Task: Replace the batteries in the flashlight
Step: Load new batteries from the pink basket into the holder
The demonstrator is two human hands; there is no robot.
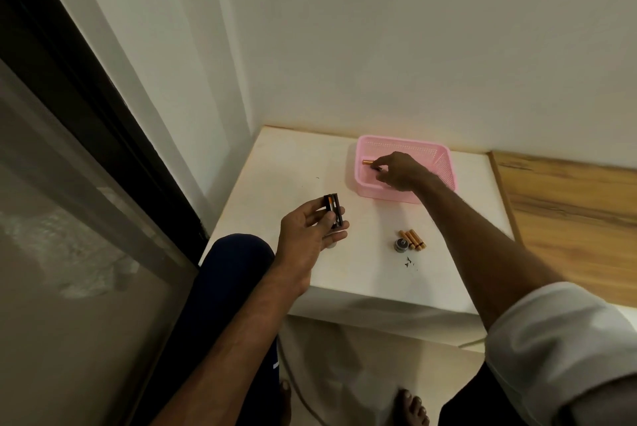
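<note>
The pink perforated plastic basket [444, 163] stands at the back of the white square table [275, 163], close to the wall. The right hand [400, 172] reaches down into the basket, thumb and forefinger pinched on a copper-coloured cylindrical battery [367, 162]. Only the battery's left end shows; the fingertips cover the rest. The hand hides most of the basket floor, so what else lies there cannot be told.

In front of the basket and to its left, the left hand [310, 229] holds a black plastic battery holder [336, 210] upright, fingers behind it and thumb across its lower front. One orange-and-black battery [330, 207] sits in a slot. The other slots are too dark and small to read. A pale rounded bit [331, 245] peeps out below this hand's fingers; what it is cannot be made out.

In front of the basket, towards the table's near edge, three copper-coloured batteries [413, 239] lie side by side, touching. A round silver-and-black cap [401, 245] sits just beside them on their left, with a few dark specks [408, 262] just in front of it.

Right of the basket, a wood-grained surface [568, 201] runs out of frame. The right arm's rolled white sleeve [551, 332] is cut off at the corner.
</note>
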